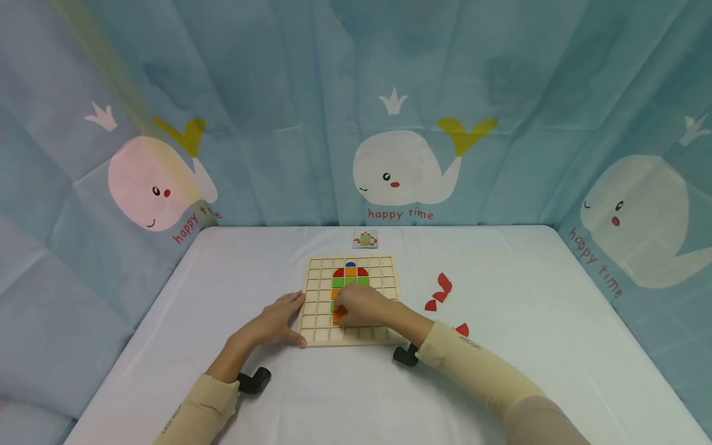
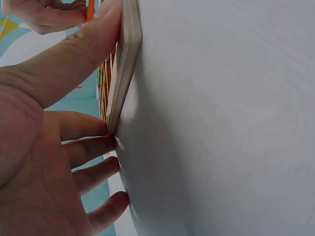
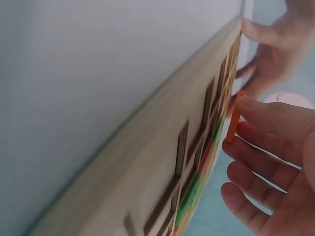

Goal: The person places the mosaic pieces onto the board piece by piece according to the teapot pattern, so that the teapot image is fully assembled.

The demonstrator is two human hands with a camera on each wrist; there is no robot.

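Observation:
A square wooden grid board (image 1: pixel 356 344) lies on the white table, with green, orange, red and blue tiles set in its middle cells. My left hand (image 1: pixel 278 319) is at the board's left side. Its thumb (image 2: pixel 69 61) touches the near left corner while the other fingers reach along the left edge, mostly straight. Over the lower middle of the board is my right hand (image 1: pixel 364 305), which pinches a thin orange tile (image 3: pixel 234 120) between thumb and fingertips. The tile is held on edge above the grid. That hand hides part of the tile pattern in the head view.
A small picture card (image 1: pixel 365 239) lies behind the board. To the right are several red quarter-round pieces (image 1: pixel 431 305), and another red piece (image 1: pixel 463 329) sits nearer my right sleeve. Black wrist mounts (image 1: pixel 254 381) hang under both forearms. A whale-printed curtain (image 1: pixel 311 173) surrounds the table.

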